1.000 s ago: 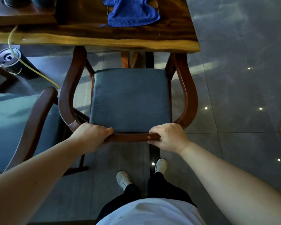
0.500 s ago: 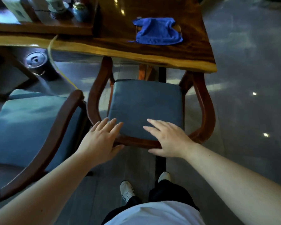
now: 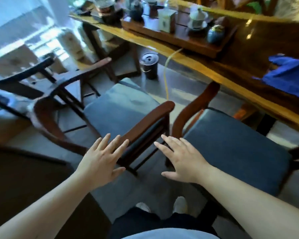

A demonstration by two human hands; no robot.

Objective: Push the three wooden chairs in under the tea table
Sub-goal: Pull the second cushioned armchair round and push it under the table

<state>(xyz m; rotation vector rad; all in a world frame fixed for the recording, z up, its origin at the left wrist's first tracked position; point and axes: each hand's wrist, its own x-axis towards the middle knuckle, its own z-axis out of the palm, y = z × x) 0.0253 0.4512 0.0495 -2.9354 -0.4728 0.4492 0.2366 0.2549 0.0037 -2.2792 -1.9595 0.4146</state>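
1. At 12 to 3 o'clock: tea table (image 3: 205, 69), long edge running from 11 down toward 3; any writing on the box (image 3: 167, 20) on its tray (image 3: 179, 38) is too blurred to read; blue cloth (image 3: 290, 75) at 3.
2. Left hand (image 3: 102, 161): fingers spread, palm down, holding nothing, fingertips over the middle chair (image 3: 121, 109) armrest; contact unclear.
3. Right hand (image 3: 181, 159): fingers splayed, empty, just beside the right chair (image 3: 231, 149).
4. Right chair: front partly under the table, facing 1 o'clock.
5. Middle chair: clear of the table, facing 12.
6. Third chair (image 3: 29, 83): at 10, blurred.
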